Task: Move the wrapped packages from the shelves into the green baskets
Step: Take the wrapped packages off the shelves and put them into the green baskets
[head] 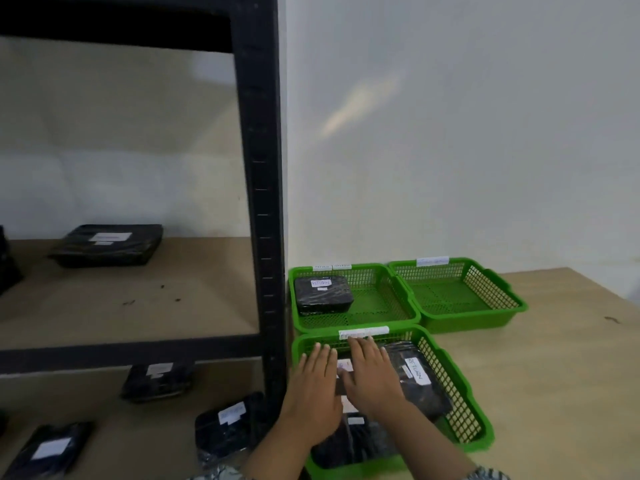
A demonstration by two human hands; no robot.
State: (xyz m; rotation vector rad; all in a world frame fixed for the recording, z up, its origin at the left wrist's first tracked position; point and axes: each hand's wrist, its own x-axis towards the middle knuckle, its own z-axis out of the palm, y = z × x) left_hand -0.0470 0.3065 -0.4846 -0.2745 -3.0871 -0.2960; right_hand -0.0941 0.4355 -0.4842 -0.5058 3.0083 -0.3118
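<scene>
My left hand (313, 389) and my right hand (372, 374) lie flat, fingers straight, on black wrapped packages (420, 382) inside the near green basket (465, 420). One package there carries a white label reading RETURN. The far left green basket (388, 306) holds one black package (322, 294). The far right green basket (460, 292) holds nothing. On the black shelf unit (263, 202), one package (109, 244) lies on the upper board and three packages (157, 381) (228, 427) (48, 448) lie on the lower board.
The three baskets stand on a wooden table (554, 358) against a white wall, right beside the shelf's upright post. Another dark item (7, 265) shows at the left edge of the upper board.
</scene>
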